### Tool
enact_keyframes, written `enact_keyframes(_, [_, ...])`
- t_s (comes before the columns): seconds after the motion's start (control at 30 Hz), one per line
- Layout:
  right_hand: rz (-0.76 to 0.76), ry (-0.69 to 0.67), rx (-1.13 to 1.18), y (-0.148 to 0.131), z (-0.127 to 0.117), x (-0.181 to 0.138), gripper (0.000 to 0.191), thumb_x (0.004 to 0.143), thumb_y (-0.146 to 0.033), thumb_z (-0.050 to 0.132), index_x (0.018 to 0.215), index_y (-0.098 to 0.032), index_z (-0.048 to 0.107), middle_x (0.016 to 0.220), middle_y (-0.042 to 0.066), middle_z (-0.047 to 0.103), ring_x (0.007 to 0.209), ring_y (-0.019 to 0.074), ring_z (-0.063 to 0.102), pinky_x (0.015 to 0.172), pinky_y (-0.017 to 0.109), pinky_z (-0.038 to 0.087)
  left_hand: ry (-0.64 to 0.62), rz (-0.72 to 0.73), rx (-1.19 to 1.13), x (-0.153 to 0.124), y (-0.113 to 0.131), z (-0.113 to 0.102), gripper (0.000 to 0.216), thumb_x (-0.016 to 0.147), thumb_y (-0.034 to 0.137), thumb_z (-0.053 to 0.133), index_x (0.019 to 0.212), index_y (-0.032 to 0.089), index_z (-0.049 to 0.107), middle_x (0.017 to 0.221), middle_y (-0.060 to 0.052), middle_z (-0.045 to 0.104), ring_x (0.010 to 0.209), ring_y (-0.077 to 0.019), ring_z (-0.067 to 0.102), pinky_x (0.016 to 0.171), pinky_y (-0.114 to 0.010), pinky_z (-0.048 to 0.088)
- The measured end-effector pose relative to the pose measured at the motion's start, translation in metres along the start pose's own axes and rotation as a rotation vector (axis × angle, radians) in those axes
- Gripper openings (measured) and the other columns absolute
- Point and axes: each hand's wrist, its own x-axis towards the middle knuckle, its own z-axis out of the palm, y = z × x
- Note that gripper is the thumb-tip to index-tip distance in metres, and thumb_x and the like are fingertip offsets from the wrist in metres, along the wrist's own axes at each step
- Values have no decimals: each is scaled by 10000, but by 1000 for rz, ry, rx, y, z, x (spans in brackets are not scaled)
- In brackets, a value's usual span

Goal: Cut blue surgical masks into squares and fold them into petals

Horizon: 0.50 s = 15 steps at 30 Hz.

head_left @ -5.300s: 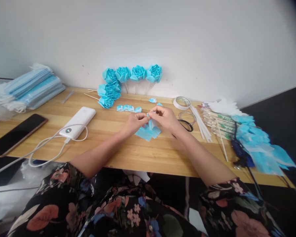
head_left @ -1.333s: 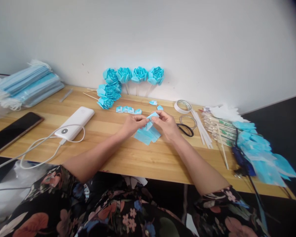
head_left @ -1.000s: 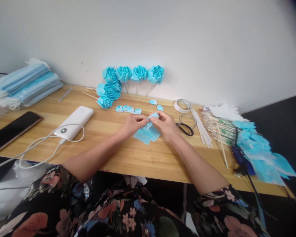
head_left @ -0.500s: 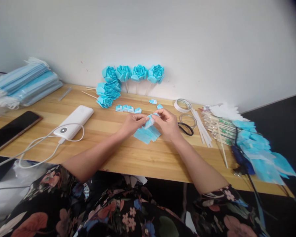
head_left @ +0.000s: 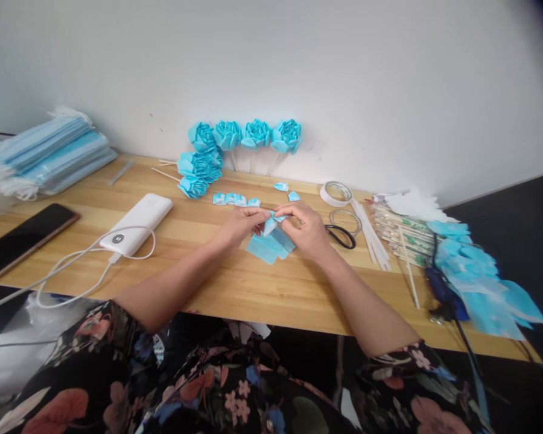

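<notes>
Between my two hands is a small piece of blue-and-white mask fabric (head_left: 272, 224), partly folded. My left hand (head_left: 244, 226) pinches its left side; my right hand (head_left: 306, 229) grips its right side with thumb and forefinger. Flat on the table just beneath lie several loose blue fabric pieces (head_left: 268, 248). Beyond my left hand sits a row of small folded blue petals (head_left: 236, 199). Two more petals, one at the back (head_left: 281, 187) and one nearer (head_left: 294, 196), lie beyond my right hand.
Blue fabric roses (head_left: 256, 134) on sticks stand along the wall. At left are packed face masks (head_left: 49, 150), a phone (head_left: 27, 241) and a cabled white power bank (head_left: 138, 223). To the right lie a tape roll (head_left: 335, 194), black scissors handles (head_left: 341, 237), white strips (head_left: 370, 232) and a blue glue gun (head_left: 443, 289).
My right fingers have shifted along the fabric piece, and its upper edge now looks folded over. My left hand has drawn slightly to the left.
</notes>
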Motion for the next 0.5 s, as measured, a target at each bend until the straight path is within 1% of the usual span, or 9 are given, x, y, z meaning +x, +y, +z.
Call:
enact_keyframes(0.17, [27,-2,-41,0,-1,0,244,815,-92,550,881,-260,714,973,26,764,933,221,679,887,397,503,-33,37,35,2,-1,-1,404,679,538,788,658,151,673,601,-2,589,575,-106,502,601,-257,411])
enact_keyframes(0.27, [50,-16,-52,1,-1,0,240,810,-96,555,876,-267,711,962,22,763,934,227,675,888,402,500,-31,50,64,1,1,-1,429,668,568,790,643,159,665,600,2,585,575,-107,500,591,-256,411])
enact_keyframes(0.33, [47,-22,-47,1,0,0,241,808,-97,556,875,-269,712,962,24,763,939,230,674,896,406,497,-18,51,71,1,1,0,415,684,560,781,654,160,673,599,2,589,572,-107,501,587,-254,413])
enact_keyframes(0.43, [46,-34,-18,0,-1,0,239,807,-102,550,861,-265,715,971,29,762,956,234,673,917,410,492,28,54,64,1,1,0,358,716,503,763,675,156,683,588,4,592,566,-104,509,585,-246,419])
enact_keyframes(0.5, [78,-64,25,-1,-3,-1,220,819,-125,544,845,-259,716,985,32,757,976,238,671,938,415,486,59,51,52,1,1,0,319,734,466,743,690,155,686,595,2,603,568,-106,521,593,-247,433])
